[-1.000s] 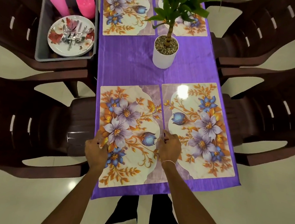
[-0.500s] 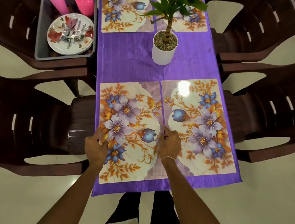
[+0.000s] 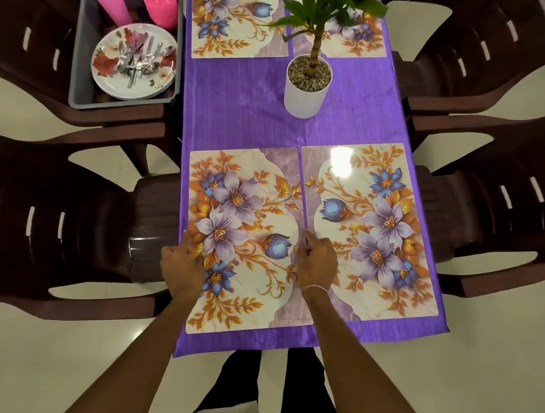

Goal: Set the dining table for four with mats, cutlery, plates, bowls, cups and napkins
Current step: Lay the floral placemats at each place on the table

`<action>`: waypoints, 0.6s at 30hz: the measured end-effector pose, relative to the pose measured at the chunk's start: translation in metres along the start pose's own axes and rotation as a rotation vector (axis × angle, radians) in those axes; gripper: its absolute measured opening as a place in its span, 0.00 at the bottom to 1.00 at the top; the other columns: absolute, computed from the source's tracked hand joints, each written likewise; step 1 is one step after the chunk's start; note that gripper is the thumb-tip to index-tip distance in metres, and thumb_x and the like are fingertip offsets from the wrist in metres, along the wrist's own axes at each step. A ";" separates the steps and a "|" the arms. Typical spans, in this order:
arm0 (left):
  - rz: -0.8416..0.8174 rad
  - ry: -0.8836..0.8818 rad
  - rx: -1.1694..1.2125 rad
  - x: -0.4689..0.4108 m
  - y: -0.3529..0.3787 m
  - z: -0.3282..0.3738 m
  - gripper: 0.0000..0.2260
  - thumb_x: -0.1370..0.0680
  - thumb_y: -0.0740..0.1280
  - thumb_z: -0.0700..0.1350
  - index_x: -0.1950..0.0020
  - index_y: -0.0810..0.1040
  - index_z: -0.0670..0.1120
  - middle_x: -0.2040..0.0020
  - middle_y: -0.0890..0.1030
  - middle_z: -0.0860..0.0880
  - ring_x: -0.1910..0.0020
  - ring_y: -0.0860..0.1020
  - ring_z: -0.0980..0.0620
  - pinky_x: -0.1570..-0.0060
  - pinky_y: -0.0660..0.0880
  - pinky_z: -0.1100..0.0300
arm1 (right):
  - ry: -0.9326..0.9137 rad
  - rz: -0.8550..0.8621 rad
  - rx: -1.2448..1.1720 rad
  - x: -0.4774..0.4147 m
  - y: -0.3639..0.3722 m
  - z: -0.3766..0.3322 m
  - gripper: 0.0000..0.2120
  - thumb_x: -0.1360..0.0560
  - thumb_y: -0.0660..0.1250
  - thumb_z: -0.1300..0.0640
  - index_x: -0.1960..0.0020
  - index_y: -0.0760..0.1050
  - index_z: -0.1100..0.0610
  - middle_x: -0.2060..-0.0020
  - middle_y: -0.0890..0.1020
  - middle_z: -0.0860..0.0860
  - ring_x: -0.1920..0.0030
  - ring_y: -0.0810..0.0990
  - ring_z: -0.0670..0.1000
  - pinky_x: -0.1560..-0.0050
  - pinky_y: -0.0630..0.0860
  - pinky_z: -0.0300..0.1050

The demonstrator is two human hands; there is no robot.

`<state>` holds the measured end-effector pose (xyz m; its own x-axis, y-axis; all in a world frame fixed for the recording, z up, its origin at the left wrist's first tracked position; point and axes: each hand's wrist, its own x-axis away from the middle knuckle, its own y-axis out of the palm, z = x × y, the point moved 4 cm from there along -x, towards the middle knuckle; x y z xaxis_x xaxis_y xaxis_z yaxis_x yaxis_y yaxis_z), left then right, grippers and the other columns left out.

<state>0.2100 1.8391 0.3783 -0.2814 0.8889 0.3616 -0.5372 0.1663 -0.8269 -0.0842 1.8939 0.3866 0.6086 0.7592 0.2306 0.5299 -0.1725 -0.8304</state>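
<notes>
Several floral mats lie on the purple tablecloth (image 3: 240, 111). The near left mat (image 3: 242, 236) is held at both side edges: my left hand (image 3: 182, 264) grips its left edge, my right hand (image 3: 315, 262) pinches its right edge, where it meets the near right mat (image 3: 371, 228). Two more mats lie at the far end, the far left mat (image 3: 235, 15) and the far right mat (image 3: 355, 39), partly behind the plant. A grey tub (image 3: 82, 68) on the left chair holds floral plates (image 3: 111, 77), cutlery (image 3: 139, 59) piled on them, and pink cups (image 3: 160, 4).
A white potted plant (image 3: 306, 87) stands mid-table between the mat pairs. Dark brown plastic chairs surround the table: two on the left (image 3: 49, 219), two on the right (image 3: 495, 209). The floor is pale tile.
The view has shifted slightly, so the table sits a little higher in frame. Both hands stay on the near left mat's edges; the mat has barely moved.
</notes>
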 end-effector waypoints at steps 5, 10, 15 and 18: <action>-0.047 0.031 0.046 0.000 -0.004 -0.002 0.22 0.19 0.68 0.56 0.28 0.75 0.48 0.39 0.74 0.37 0.41 0.78 0.35 0.42 0.78 0.42 | -0.012 -0.084 0.020 -0.004 -0.003 -0.004 0.15 0.18 0.65 0.50 0.34 0.80 0.53 0.50 0.83 0.58 0.48 0.81 0.58 0.49 0.79 0.49; -0.094 0.056 0.088 0.019 -0.021 0.000 0.20 0.18 0.67 0.55 0.28 0.73 0.50 0.35 0.74 0.40 0.37 0.77 0.39 0.41 0.77 0.43 | -0.039 -0.175 -0.020 0.006 -0.018 -0.016 0.23 0.20 0.68 0.45 0.29 0.74 0.54 0.40 0.81 0.55 0.39 0.79 0.57 0.39 0.78 0.55; -0.113 0.086 0.204 0.055 -0.040 -0.006 0.24 0.19 0.69 0.54 0.25 0.71 0.49 0.31 0.72 0.42 0.34 0.76 0.43 0.39 0.74 0.50 | -0.142 -0.198 -0.100 0.028 -0.030 -0.031 0.21 0.20 0.69 0.47 0.30 0.75 0.52 0.38 0.80 0.54 0.38 0.79 0.57 0.36 0.78 0.56; -0.069 0.041 0.308 0.076 -0.054 -0.015 0.25 0.20 0.71 0.55 0.26 0.71 0.47 0.29 0.71 0.44 0.35 0.76 0.46 0.43 0.74 0.55 | -0.252 -0.243 -0.094 0.040 -0.026 -0.048 0.18 0.21 0.70 0.51 0.32 0.77 0.53 0.40 0.80 0.55 0.39 0.79 0.58 0.38 0.79 0.54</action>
<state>0.2295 1.9048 0.4437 -0.2072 0.8974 0.3896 -0.7709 0.0954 -0.6298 -0.0454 1.8986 0.4414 0.2996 0.9141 0.2733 0.7002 -0.0161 -0.7138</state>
